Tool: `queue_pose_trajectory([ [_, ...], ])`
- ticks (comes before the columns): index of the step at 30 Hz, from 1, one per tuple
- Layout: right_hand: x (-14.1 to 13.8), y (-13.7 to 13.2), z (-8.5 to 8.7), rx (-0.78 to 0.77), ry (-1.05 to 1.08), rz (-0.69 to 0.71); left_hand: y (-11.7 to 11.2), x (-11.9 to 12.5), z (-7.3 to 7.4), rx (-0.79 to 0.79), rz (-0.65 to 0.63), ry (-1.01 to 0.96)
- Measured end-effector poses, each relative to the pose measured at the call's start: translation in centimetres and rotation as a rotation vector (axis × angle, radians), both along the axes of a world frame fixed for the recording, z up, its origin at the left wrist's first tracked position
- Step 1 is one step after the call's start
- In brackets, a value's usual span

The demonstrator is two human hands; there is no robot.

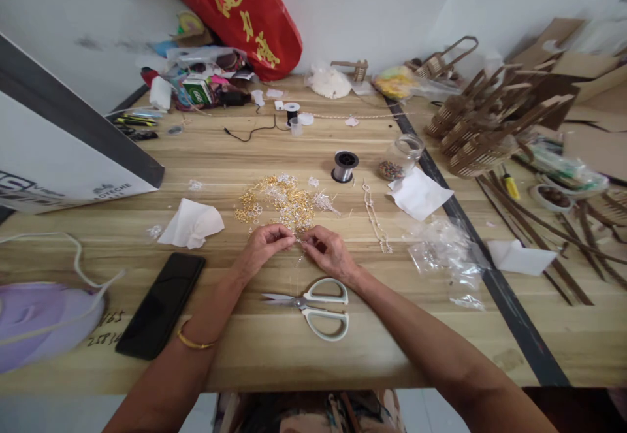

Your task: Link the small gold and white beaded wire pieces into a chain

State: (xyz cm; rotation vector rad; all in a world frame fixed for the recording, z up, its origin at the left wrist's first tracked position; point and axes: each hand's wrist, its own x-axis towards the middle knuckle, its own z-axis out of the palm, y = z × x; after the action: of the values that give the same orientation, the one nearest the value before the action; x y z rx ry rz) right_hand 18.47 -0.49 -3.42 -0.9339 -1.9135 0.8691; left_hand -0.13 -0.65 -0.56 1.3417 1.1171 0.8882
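Observation:
My left hand (269,240) and my right hand (329,250) meet at the middle of the table, fingertips pinched on a thin beaded strand (298,260) that dangles between them. What exactly sits between the fingertips is too small to make out. Just beyond my fingers spreads a heap of gold and clear beads (289,204). White-handled scissors (313,305) lie below the hands, blades pointing left. To the right a finished-looking beaded chain (373,221) rests on the wood, and a spool of fine wire (345,166) stands behind it.
A black phone (160,305) lies left of my forearm, near a purple object (44,325). White paper pieces (192,224), a glass jar of beads (401,157) and plastic bags (448,256) lie around. Several small wooden baskets (482,139) stand at right; a large box (63,139) stands left.

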Motion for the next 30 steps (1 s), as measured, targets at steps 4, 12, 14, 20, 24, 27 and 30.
queue_pose_trajectory([
  [4,0.0,0.0,-0.1,0.04,-0.009,0.015,0.0,0.1,-0.1,0.005,0.015,0.014],
  [12,0.1,-0.1,0.1,0.038,-0.032,0.064,0.1,0.4,-0.4,0.051,0.052,0.042],
  [14,0.1,-0.2,0.2,0.035,-0.039,0.077,0.1,0.4,-0.7,0.064,0.063,0.05],
  [20,0.1,-0.2,0.3,0.026,-0.059,0.104,0.1,0.4,-1.1,0.077,0.065,0.052],
  [24,0.2,-0.4,0.7,0.017,-0.06,0.116,0.0,0.6,-0.4,0.042,0.065,0.031],
  [27,0.2,-0.4,1.0,0.004,-0.053,0.135,0.0,0.6,0.1,0.013,0.056,-0.005],
  [30,0.4,-0.4,1.1,0.016,-0.038,0.119,-0.1,0.4,0.2,0.005,0.03,-0.027],
])
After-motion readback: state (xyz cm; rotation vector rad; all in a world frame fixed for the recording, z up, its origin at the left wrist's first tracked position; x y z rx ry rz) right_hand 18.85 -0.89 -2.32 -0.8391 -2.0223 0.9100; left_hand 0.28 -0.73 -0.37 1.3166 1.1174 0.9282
